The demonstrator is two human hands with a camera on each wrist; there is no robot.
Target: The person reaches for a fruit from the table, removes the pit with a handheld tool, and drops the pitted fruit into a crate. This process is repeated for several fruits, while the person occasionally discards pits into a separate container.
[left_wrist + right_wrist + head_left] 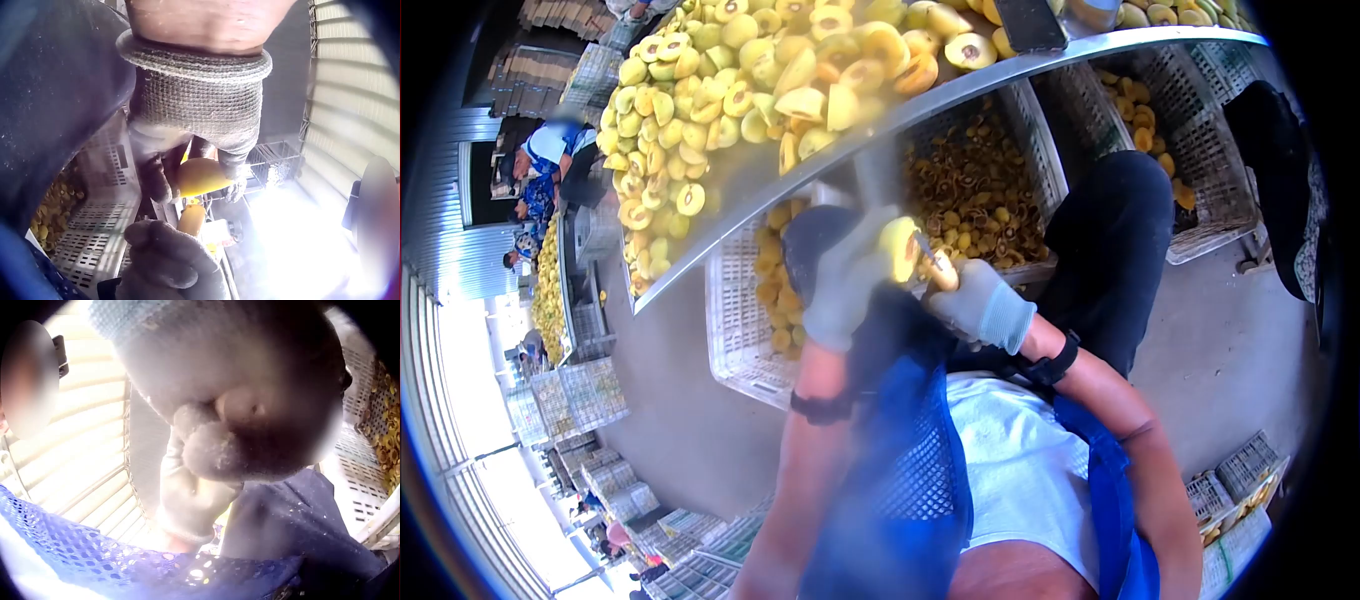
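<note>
In the head view my gloved left hand (850, 280) holds a yellow peach half (897, 250) at its fingertips. My gloved right hand (985, 308) grips a short tool with a yellowish handle (941, 271); its dark metal end reaches the peach half. From the left wrist, the peach half (205, 177) sits between thumb and fingers, with the tool handle (192, 220) rising from the right fist (172, 265) just below. The right wrist view shows the curled right fingers (215, 450) close up, the left glove (194, 503) behind them; the tool is hidden there.
A metal-edged table (870, 135) heaped with peach halves (730, 90) stands ahead, a dark phone-like slab (1032, 22) on its edge. Below are white plastic crates (730, 325) with fruit and a crate of brown-yellow scraps (980, 190). My knees flank the work. Other people (550, 150) sit at far left.
</note>
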